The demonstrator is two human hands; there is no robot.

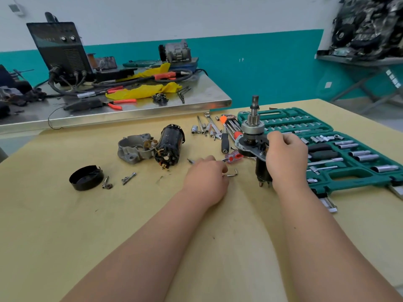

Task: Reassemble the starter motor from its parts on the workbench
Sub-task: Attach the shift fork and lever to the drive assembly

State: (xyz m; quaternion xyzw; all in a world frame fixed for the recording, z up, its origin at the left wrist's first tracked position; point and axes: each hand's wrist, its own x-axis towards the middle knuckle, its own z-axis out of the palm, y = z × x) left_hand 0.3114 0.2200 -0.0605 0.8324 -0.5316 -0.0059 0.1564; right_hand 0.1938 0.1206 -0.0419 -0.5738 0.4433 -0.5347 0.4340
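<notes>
Farthest left of the left hand's grip, a black round metal end cap (86, 177) lies open side up on the yellowish board workbench (65, 214), with a few small steel bolts (128, 178) just to its right. Closer to that hand, and beyond it, a grey cast-aluminium nose housing (135, 148) touches a black cylindrical motor body (170, 144), which lies on its side with copper brush parts at its near end. The left hand (206, 177) rests low on the bench, knuckles up and fingers curled under. A small L-shaped steel hex key (232, 174) sticks out from beneath its fingertips; whether they pinch it cannot be told. Just beyond this hand lies a screwdriver with a clear red handle (234, 156). To its right stands the starter sub-assembly (253, 129), a splined steel shaft and pinion gear above a black flange plate and a dark cylinder, upright with its lower end on the bench. The right hand (285, 158) grips it from the right, fingers wrapped round the flange and the cylinder below. Right of that grip lies an open green plastic socket-set case (349, 149).
</notes>
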